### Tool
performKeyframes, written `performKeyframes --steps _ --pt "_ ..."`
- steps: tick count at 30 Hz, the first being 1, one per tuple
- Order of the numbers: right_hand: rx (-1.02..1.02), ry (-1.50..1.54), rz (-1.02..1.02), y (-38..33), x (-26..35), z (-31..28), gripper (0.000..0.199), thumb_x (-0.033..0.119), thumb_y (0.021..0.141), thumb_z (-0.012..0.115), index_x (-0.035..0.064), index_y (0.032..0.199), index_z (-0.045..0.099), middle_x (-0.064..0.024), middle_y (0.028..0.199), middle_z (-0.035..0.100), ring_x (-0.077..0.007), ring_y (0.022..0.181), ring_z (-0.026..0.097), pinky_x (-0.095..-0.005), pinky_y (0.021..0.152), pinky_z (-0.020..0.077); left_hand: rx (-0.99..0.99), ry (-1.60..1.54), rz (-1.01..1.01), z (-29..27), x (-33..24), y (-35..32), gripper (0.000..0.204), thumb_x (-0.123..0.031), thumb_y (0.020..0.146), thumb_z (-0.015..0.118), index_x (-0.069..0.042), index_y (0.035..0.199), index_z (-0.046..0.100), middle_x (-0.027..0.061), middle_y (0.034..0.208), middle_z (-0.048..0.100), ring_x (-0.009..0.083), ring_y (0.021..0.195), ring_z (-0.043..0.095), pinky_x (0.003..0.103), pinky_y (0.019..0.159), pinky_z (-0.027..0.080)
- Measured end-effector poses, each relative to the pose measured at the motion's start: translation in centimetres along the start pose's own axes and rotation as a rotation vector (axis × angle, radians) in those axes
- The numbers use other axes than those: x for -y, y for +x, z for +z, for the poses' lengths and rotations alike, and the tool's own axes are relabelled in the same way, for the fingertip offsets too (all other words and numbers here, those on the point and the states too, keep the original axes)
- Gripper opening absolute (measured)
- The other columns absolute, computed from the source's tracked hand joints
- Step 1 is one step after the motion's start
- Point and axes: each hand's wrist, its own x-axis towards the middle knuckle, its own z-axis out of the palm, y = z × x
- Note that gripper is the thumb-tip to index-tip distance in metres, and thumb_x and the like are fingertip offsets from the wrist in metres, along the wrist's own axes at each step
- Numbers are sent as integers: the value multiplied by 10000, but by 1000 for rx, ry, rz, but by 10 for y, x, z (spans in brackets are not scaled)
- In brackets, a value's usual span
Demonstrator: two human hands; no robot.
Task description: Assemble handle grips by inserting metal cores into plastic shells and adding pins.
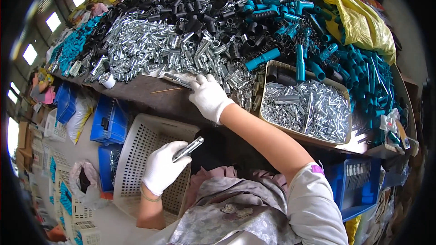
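Tube [187, 149] — smooth metal — sits pinched in left hand [164, 167] over perforated basket [128, 172], while right hand [210, 99], fingers' grip unclear, borders the bare near strip [150, 102].

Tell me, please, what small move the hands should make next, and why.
Perhaps the right hand should secure the silver piece at its fingertips: it reaches the near edge of the metal pile, while the left hand holds a silver tube. Whether the right grips anything is unclear.

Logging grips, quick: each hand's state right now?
Left hand: closed, holding a metal tube.
Right hand: at a metal piece; whether gripping cannot be told.
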Motion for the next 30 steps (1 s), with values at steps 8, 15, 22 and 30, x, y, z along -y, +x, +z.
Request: performKeyframes --steps 8,15,22,30 --pt "-337 1019 189 -92 10 -72 284 164 922 629 25 1169 607 -157 960 675 -309 858 688 -359 782 543 -134 -198 77 3 -7 4 348 16 715 794 23 1050 700 140 919 696 212 777 681 306 706 541" --pt "-39 1400 683 -246 46 -71 333 167 950 615 9 1240 650 -103 947 700 -151 801 655 -285 753 539 168 -277 428 48 -39 25 334 -20 666 833 -8 981 723 120 839 683 231 685 671 307 617 533" --pt "82 1468 886 -311 44 -79 459 245 898 724 -12 1269 641 -160 1080 723 -194 903 679 -330 841 547 492 -284 690 109 -88 40 387 -140 678 839 -43 1027 703 108 821 665 279 683 660 351 600 526" --pt "80 1605 869 -319 57 -79 650 162 774 797 -41 1342 556 -183 1095 715 -223 1023 683 -334 910 533 639 -235 797 146 -122 29 424 -191 669 843 -51 1043 701 132 827 681 300 679 679 353 602 545"
